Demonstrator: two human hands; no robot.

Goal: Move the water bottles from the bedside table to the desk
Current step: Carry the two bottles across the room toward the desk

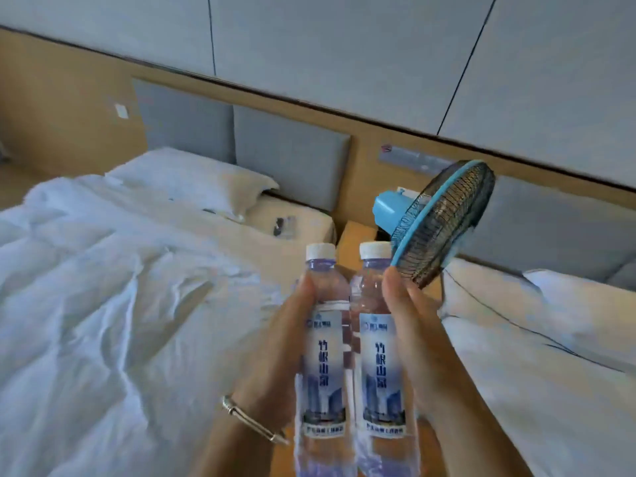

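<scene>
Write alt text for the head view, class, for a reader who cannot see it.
A person's left hand and right hand each hold an upright water bottle, side by side, between two white beds. A blue fan stands behind.

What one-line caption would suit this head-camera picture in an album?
Left hand and right hand each grip a water bottle between two beds, a blue fan behind.
</scene>
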